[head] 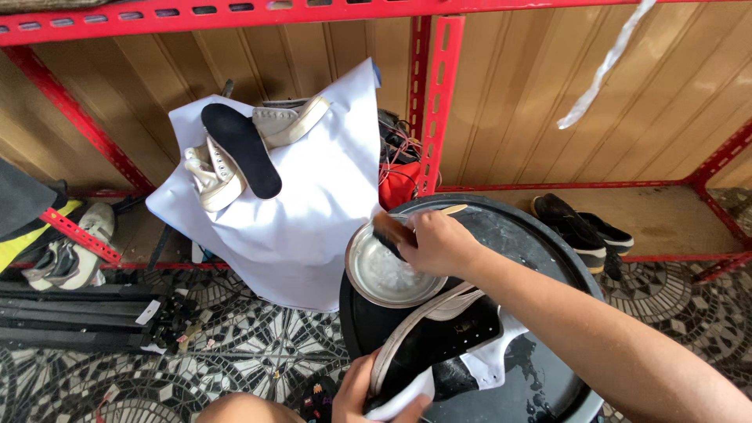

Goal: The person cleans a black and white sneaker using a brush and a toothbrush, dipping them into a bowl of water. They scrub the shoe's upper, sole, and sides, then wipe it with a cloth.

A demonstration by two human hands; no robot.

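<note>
My right hand (440,244) grips a dark brush (389,233) with a pale wooden handle and dips its bristles into a round metal bowl (362,276) of foamy water. The bowl rests on the rim of a large black tub (533,235). At the bottom edge, my left hand (362,393) holds a black sneaker with a white sole (435,341), tilted sole-side up over the tub. A white cloth or sock shows under the shoe.
A white sheet (305,211) leans against the red metal shelving (439,102), carrying two pale sneakers (215,176) and a black insole (240,149). A black shoe pair (580,227) sits on the low shelf at right. More shoes (70,251) and a folded tripod (78,317) lie at left on patterned tile.
</note>
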